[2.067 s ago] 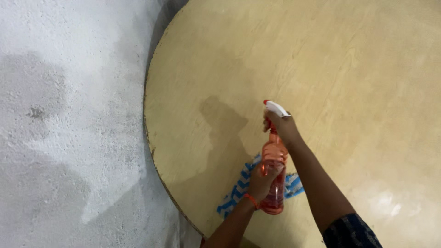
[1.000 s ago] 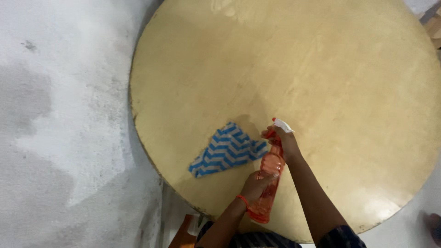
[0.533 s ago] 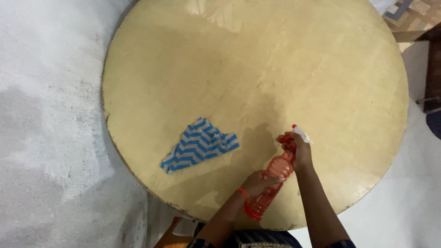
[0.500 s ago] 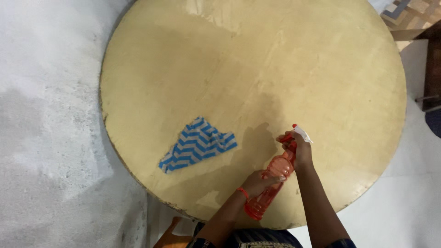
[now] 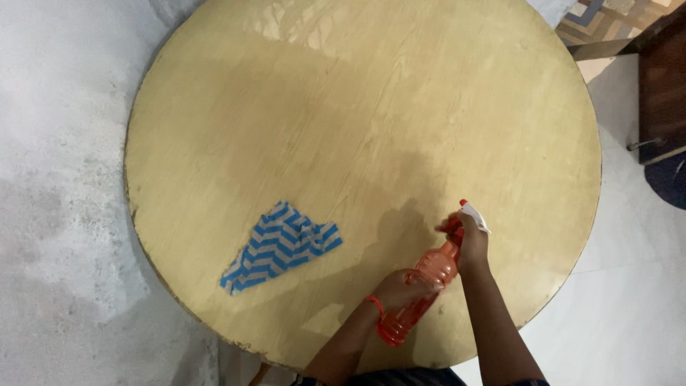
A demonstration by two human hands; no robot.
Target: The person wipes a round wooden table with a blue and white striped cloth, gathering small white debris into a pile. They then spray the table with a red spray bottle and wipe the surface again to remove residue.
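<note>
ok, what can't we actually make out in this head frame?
- Spray bottle: its middle is covered by the left hand, and the trigger by the right hand; the liquid level cannot be read.
- Spray from the nozzle: too fine to see.
- Round table: its legs are hidden under the top.
- Under the striped cloth: covered.
- Dark furniture: cut off by the right edge.

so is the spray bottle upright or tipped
Tipped: the spray bottle leans over the table, nozzle up-right, left hand on its body, right hand at the trigger.
</note>
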